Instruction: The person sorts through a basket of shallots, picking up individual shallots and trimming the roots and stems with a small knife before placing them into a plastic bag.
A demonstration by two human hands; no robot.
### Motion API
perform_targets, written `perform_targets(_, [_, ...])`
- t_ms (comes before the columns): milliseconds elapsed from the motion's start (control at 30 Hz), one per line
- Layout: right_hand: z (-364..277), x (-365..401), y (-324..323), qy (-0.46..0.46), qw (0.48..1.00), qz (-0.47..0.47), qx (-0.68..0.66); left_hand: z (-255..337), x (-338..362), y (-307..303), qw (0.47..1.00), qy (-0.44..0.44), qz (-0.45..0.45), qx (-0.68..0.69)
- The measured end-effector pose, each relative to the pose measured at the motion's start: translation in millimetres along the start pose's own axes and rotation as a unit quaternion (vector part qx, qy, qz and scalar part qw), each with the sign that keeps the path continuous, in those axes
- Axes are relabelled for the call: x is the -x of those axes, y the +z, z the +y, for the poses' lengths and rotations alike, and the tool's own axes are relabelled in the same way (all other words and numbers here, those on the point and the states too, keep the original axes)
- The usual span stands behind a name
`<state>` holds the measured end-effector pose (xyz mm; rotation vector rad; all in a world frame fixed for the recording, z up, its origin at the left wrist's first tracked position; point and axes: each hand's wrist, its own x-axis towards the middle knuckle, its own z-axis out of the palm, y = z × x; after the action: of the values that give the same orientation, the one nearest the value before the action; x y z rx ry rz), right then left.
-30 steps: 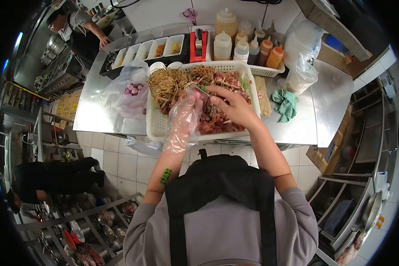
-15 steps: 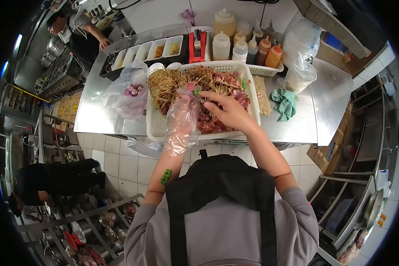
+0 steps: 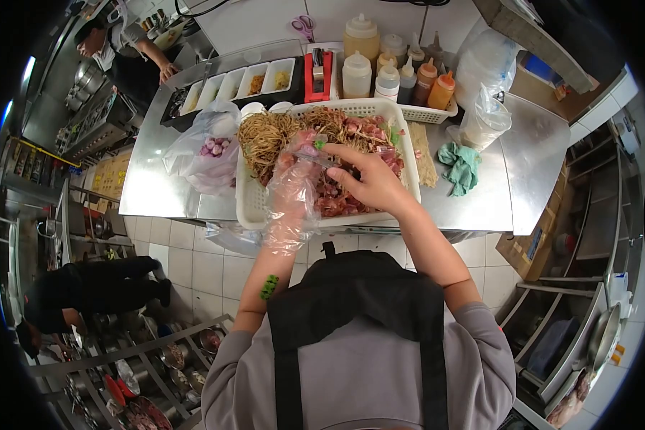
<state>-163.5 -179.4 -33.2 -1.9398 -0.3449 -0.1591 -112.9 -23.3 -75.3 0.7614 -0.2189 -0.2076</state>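
My left hand [image 3: 294, 175] wears a loose clear plastic glove that reaches past the wrist. Its fingers seem stretched forward over the white basket [image 3: 247, 213], though the shiny plastic blurs them. My bare right hand [image 3: 371, 179] comes in from the right, with index finger and thumb at the fingertip end of the glove, apparently pinching its plastic. A small green piece [image 3: 319, 145] shows by the right index fingertip. Beneath both hands, the basket holds a bundle of thin brown roots [image 3: 269, 136] and reddish chopped meat [image 3: 344, 206].
A bag of purple shallots [image 3: 215, 147] lies left of the basket. Behind are condiment trays [image 3: 254, 80], a red tape dispenser [image 3: 319, 75] and several sauce bottles [image 3: 357, 75]. A green cloth [image 3: 460, 166] lies right. A co-worker [image 3: 125, 54] stands far left; another person [image 3: 93, 287] is lower left.
My left hand has shifted slightly, and the glove's plastic has changed shape around its fingers. The right hand stays at nearly the same place, its index finger slightly higher.
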Motion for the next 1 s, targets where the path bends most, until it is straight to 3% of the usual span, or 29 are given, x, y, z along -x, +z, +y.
perform_targets(467, [-0.3, -1.0, -3.1, -0.018, 1.0, 0.003, -0.008, 0.3, 3.1, -3.4, 0.998, -0.024, -0.007, 0.063])
perform_targets(567, [2.5, -1.0, 3.0, -0.018, 0.999, 0.024, 0.019, 2.3, 3.5, 3.8, 0.999, 0.004, -0.002, 0.034])
perform_targets(633, [4.3, -1.5, 6.3, -0.077, 0.993, 0.073, 0.054, 5.6, 2.0, 5.6, 0.999, -0.031, 0.012, 0.003])
perform_targets(767, [5.0, -3.4, 5.0, -0.068, 0.985, 0.099, 0.122, 4.6, 9.1, 17.7, 0.995, -0.048, 0.036, -0.083])
perform_targets(867, [4.9, -2.2, -2.3, -0.051, 0.996, 0.066, 0.034, 4.3, 10.1, 19.5, 0.997, -0.047, 0.036, -0.058])
perform_targets(933, [-2.0, -2.1, -9.0, 0.045, 0.998, 0.026, -0.019, 11.7, 10.5, 28.8, 0.997, -0.047, 0.024, -0.051])
perform_targets(967, [0.4, -2.1, -7.0, 0.044, 0.999, 0.024, -0.019, 10.3, 11.1, 24.2, 0.997, -0.045, 0.025, -0.051])
perform_targets(1000, [3.4, -1.3, -3.8, -0.018, 0.999, 0.041, -0.003, 7.9, 12.3, 17.7, 0.997, -0.048, 0.033, -0.042])
